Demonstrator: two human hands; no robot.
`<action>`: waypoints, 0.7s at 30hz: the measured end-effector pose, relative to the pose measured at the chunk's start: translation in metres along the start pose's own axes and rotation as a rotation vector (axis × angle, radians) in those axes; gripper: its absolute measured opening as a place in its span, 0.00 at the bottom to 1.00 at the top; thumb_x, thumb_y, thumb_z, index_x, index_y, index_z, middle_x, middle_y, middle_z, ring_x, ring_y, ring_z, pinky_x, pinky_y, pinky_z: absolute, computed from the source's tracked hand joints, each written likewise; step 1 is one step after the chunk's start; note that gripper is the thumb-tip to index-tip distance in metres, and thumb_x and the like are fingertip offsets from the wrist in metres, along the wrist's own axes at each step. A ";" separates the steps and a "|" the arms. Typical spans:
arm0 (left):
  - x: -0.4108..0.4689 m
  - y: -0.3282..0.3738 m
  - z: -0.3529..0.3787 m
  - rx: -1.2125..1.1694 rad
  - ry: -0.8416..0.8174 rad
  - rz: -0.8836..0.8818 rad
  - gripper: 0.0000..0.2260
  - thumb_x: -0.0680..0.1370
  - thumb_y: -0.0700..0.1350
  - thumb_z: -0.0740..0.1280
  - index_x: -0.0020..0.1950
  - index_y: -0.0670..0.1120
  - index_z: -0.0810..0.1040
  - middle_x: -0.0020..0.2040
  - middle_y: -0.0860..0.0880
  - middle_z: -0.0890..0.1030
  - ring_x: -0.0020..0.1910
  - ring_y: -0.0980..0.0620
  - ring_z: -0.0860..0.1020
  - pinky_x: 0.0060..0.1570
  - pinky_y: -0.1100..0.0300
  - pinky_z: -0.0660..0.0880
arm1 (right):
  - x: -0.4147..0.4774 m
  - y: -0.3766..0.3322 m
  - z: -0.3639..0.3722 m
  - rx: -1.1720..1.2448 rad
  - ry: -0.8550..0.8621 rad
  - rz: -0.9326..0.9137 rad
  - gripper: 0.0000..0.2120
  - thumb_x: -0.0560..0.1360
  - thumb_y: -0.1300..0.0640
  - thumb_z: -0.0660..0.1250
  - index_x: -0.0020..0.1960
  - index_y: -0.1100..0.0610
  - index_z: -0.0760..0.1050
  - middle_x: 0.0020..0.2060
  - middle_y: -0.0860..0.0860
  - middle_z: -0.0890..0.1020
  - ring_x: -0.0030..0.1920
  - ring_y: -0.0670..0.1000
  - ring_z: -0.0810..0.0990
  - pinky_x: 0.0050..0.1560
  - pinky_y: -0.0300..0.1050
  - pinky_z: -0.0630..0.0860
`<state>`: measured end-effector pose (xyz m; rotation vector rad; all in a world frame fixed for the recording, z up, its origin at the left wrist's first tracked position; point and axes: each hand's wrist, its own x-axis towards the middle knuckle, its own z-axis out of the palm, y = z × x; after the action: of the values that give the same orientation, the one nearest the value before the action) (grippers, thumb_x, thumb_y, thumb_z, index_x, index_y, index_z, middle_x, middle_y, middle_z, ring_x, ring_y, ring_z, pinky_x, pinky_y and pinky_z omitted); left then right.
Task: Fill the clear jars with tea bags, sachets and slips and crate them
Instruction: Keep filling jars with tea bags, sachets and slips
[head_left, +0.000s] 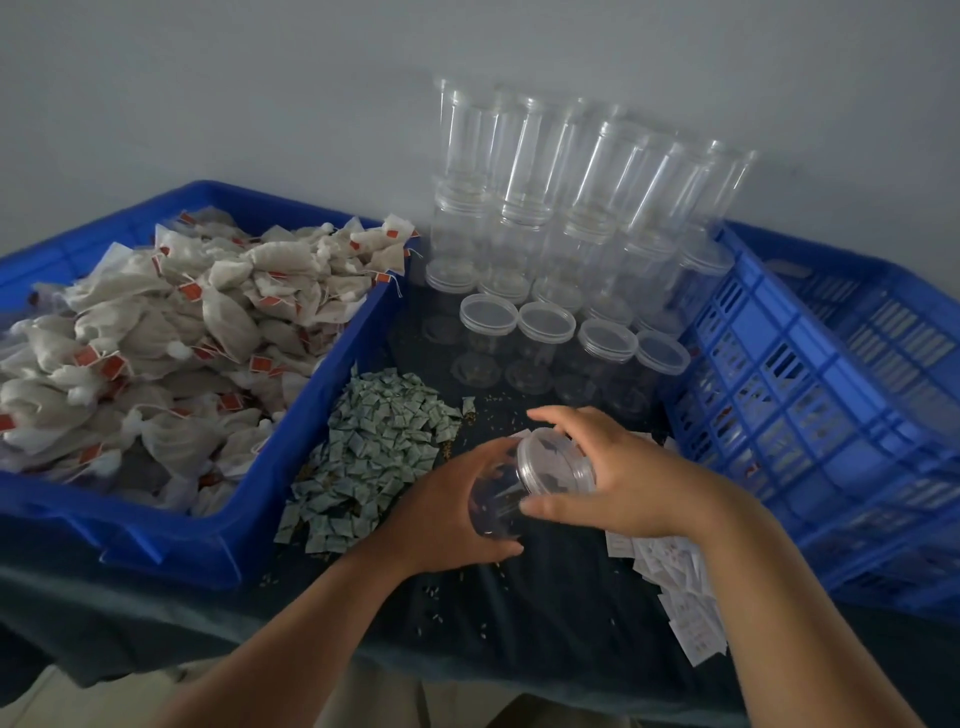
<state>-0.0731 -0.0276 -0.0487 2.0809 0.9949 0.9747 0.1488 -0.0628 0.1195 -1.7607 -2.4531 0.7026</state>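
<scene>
Left fingers (485, 448) wrap the jar (496, 501); right fingers (551, 415) curl round its lid (555, 462)

Bare left hand (441, 514), bare right hand (628, 478), bare forearms (291, 639), slender fingers (558, 415)

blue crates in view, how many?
2. A solid-walled crate on the left, heaped with tea bags; a slotted crate on the right, beside the clear jars. Nothing suggests a hidden third.

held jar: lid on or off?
On. The lid sits over the mouth of the tipped clear jar; right hand grips it, left hand holds the body. Tightness: cannot tell.
</scene>
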 end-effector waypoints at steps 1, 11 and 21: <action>0.000 0.001 0.000 -0.002 0.004 -0.002 0.49 0.66 0.60 0.84 0.82 0.66 0.61 0.73 0.65 0.75 0.70 0.61 0.77 0.57 0.55 0.83 | 0.003 -0.004 0.003 -0.061 0.067 0.026 0.42 0.68 0.20 0.69 0.77 0.28 0.59 0.70 0.32 0.65 0.67 0.40 0.72 0.61 0.42 0.72; -0.001 0.002 -0.003 -0.188 0.164 -0.099 0.49 0.65 0.57 0.86 0.80 0.67 0.63 0.71 0.62 0.78 0.68 0.60 0.79 0.51 0.57 0.85 | 0.001 0.024 -0.017 0.616 0.317 -0.195 0.41 0.66 0.43 0.84 0.69 0.28 0.64 0.70 0.36 0.72 0.70 0.36 0.78 0.65 0.40 0.80; 0.007 -0.002 -0.005 -0.246 0.340 -0.165 0.48 0.64 0.55 0.87 0.79 0.61 0.67 0.70 0.56 0.77 0.69 0.54 0.78 0.66 0.48 0.80 | 0.027 0.065 0.113 0.432 0.469 0.350 0.52 0.64 0.16 0.67 0.80 0.42 0.66 0.78 0.43 0.70 0.79 0.50 0.67 0.75 0.53 0.69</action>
<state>-0.0745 -0.0204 -0.0452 1.6372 1.1305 1.3193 0.1643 -0.0593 -0.0130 -1.9118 -1.5789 0.6760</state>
